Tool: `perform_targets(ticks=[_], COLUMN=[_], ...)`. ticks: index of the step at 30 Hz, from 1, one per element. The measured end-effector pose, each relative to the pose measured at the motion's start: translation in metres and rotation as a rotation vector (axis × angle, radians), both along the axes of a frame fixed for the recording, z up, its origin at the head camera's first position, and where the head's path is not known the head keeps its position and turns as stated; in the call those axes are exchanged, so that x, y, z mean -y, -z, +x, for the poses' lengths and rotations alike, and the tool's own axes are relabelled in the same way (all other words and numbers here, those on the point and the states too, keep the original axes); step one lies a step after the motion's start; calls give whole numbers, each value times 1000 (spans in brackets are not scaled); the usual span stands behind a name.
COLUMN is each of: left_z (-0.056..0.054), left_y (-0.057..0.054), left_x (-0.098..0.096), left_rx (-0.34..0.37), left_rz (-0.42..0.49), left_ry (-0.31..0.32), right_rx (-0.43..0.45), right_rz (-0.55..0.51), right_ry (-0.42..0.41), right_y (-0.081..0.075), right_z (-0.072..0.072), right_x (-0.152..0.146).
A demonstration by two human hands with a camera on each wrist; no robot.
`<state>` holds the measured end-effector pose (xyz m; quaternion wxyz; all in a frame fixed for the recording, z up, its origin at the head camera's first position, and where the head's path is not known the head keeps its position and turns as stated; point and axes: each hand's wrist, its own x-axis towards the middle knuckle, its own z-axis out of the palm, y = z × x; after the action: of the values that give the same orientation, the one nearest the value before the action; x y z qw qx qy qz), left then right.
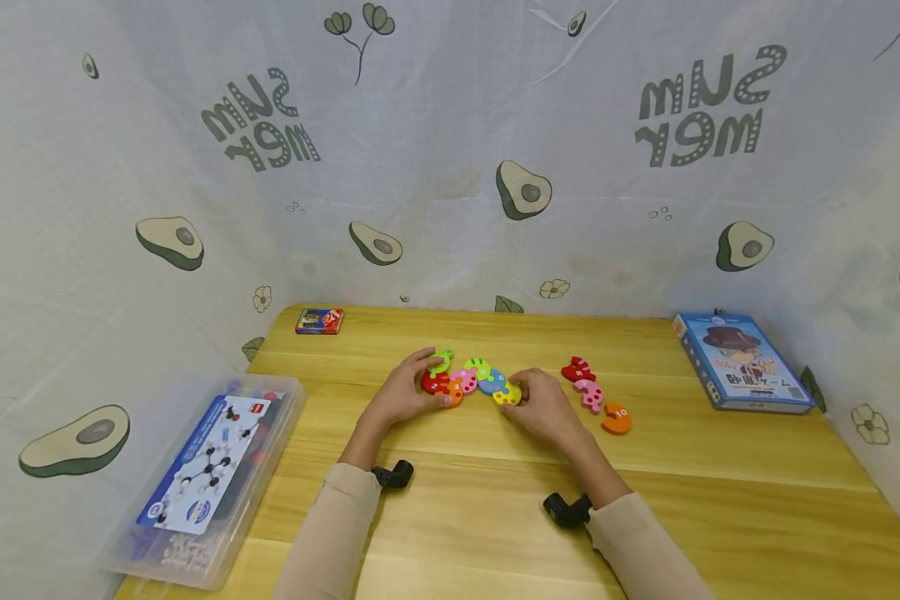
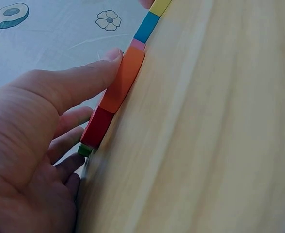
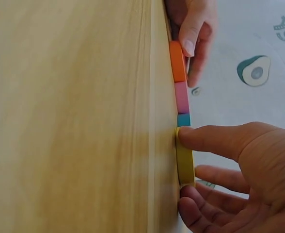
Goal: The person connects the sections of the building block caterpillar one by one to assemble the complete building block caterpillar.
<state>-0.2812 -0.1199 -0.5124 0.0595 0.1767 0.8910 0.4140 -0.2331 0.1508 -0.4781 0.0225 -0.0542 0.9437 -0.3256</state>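
A curved chain of colourful number puzzle pieces lies flat on the table in the head view. My left hand (image 1: 402, 388) holds its left end, the thumb against the orange piece (image 2: 125, 80) and the fingers around the red piece (image 2: 98, 127) and the green end piece (image 1: 441, 362). A pink piece (image 1: 466, 381), a light green piece (image 1: 479, 367) and a blue piece (image 1: 492, 382) form the middle. At the right end, my right hand (image 1: 546, 404) pinches the yellow piece (image 3: 184, 158) between thumb and fingers.
Right of my right hand lie a loose red piece (image 1: 578, 369), a pink one (image 1: 589, 395) and an orange one (image 1: 617, 418). A blue game box (image 1: 746, 362) is at the right, a clear plastic case (image 1: 217, 483) at the left, a small card box (image 1: 319, 321) at the back left.
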Motion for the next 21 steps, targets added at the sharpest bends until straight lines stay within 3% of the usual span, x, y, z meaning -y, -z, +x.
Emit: perform_targets(ticks=[11,21], left_z=[2,2], left_y=[-3,-2], left_x=[1,0], left_rx=[10,29], left_rz=[1,-6], left_ry=[10,0], right_rx=[-2,-66], right_rz=[-49,-26], right_ry=[-24,36], right_y=[1,-5], right_z=[0,0], right_x=[-8,-49])
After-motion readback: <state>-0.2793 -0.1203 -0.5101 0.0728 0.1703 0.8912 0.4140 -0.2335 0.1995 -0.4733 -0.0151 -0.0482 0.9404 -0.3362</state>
